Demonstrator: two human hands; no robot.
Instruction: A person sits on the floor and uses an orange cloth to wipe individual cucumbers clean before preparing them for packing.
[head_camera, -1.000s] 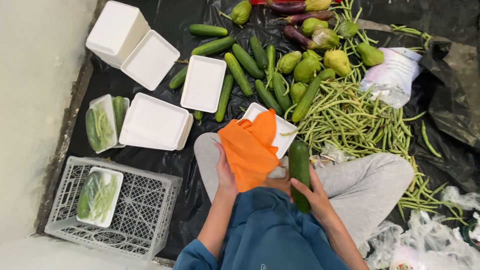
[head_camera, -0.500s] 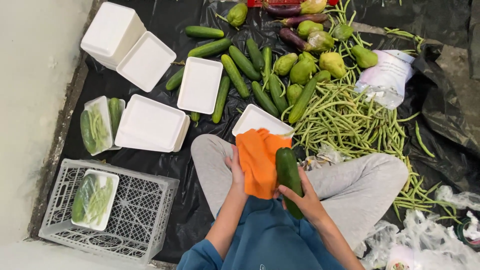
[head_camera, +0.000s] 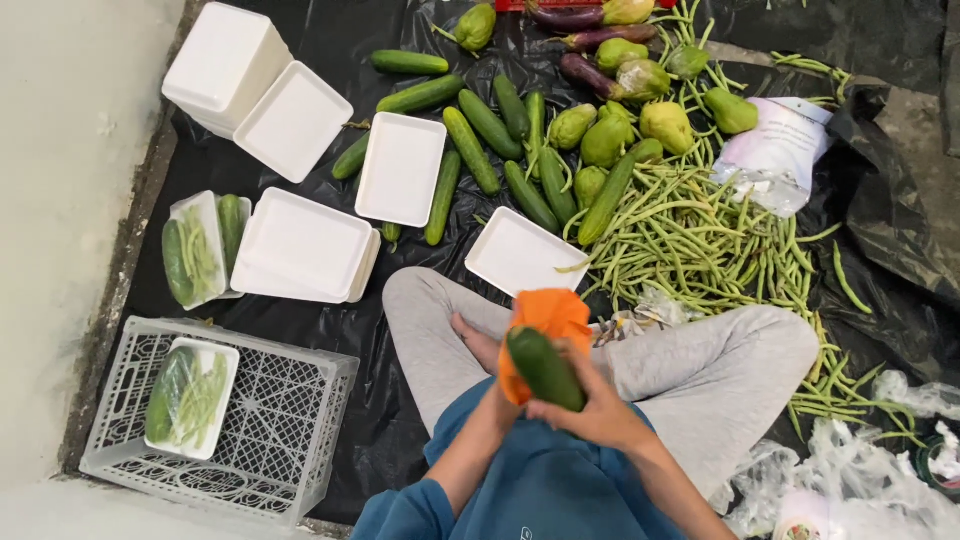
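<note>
My right hand (head_camera: 600, 415) grips a dark green cucumber (head_camera: 545, 368) over my lap, w/ the orange cloth (head_camera: 545, 318) wrapped vs. it. Left hand (head_camera: 500, 395) is mostly hidden behind cloth, closed on it. White foam tray (head_camera: 520, 252) just ahead.

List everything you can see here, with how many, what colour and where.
cucumber: one, dark green, held over the lap
cloth: one, orange, around the cucumber's far end
loose cucumbers: about ten, green, on the black sheet
green beans: a heap, right of centre
chayotes: several, pale green, top
eggplants: a few, purple, top
empty foam trays: several, white, left and centre
crate: one, white, bottom left, holding a packed tray
hands: left hidden by the cloth; right holding the cucumber
</note>
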